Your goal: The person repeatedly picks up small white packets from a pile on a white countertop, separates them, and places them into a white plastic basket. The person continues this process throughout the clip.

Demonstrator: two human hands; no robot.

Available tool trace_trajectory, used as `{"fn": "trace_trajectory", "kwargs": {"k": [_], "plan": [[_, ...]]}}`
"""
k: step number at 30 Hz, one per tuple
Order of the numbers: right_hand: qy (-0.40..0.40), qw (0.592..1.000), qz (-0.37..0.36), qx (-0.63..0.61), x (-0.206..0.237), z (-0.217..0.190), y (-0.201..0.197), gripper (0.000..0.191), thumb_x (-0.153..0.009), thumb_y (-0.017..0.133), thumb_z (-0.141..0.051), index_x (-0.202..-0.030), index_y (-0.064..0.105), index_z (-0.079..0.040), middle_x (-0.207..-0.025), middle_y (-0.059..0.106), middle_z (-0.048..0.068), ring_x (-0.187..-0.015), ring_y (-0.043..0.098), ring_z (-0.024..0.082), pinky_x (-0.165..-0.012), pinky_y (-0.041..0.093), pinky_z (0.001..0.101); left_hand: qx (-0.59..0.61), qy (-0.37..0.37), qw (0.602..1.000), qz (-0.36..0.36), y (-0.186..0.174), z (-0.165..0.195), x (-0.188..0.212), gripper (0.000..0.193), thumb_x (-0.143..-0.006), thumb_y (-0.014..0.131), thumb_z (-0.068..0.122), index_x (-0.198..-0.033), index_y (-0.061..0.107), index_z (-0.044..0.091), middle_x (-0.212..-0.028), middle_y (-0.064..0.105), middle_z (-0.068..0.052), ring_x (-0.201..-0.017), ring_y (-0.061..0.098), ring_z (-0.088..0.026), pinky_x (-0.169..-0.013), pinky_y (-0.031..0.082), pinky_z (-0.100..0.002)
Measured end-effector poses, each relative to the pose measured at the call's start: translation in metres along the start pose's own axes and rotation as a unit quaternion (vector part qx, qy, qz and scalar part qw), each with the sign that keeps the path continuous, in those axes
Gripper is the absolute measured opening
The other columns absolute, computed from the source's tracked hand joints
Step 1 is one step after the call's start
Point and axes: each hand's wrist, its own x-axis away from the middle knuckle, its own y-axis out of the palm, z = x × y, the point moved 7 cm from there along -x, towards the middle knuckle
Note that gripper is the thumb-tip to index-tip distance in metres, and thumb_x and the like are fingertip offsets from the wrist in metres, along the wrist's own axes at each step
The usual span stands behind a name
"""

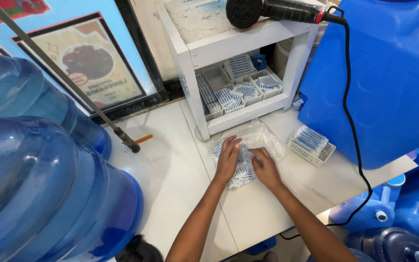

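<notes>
Head view: both hands work a clear plastic bag of small blue-and-white packets on the white counter.

The left hand lies flat on the clear bag, fingers spread and pressing it down; the right hand rests beside it, fingers curled onto the packets, though whether it pinches one I cannot tell. The bag sits in front of the white shelf unit, whose small baskets already look filled. One more filled basket stands to the right, beside the blue container, so the packets under the hands seem to be what remains. Bare counter lies open to the left, up to the big water jugs; its near edge runs just behind the forearms, and a black cord hangs over the right end.
</notes>
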Motion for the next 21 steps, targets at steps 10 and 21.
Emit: {"fn": "trace_trajectory", "kwargs": {"k": [10,21], "plan": [[0.22,0.81,0.075,-0.538,0.005,0.018,0.029,0.035,-0.094,0.062,-0.003,-0.128,0.055,-0.008,-0.109,0.07,0.005,-0.094,0.067,0.012,-0.076,0.052,0.0296,-0.099,-0.123,0.984,0.079,-0.002,0.033,0.012,0.036,-0.092,0.072,0.014,-0.118,0.054,-0.003,-0.094,0.061,-0.013,-0.081,0.06,-0.023,-0.072,0.053,-0.037],[0.261,0.77,0.093,-0.575,0.002,-0.001,0.031,0.032,-0.095,0.054,-0.003,-0.125,0.052,-0.014,-0.109,0.067,0.006,-0.093,0.065,0.016,-0.073,0.05,0.0377,0.058,-0.184,0.969,0.156,0.001,-0.003,-0.002,0.016,-0.097,0.065,0.012,-0.098,0.068,-0.004,-0.082,0.069,-0.012,-0.072,0.061,-0.02,-0.065,0.051,-0.033]]}}
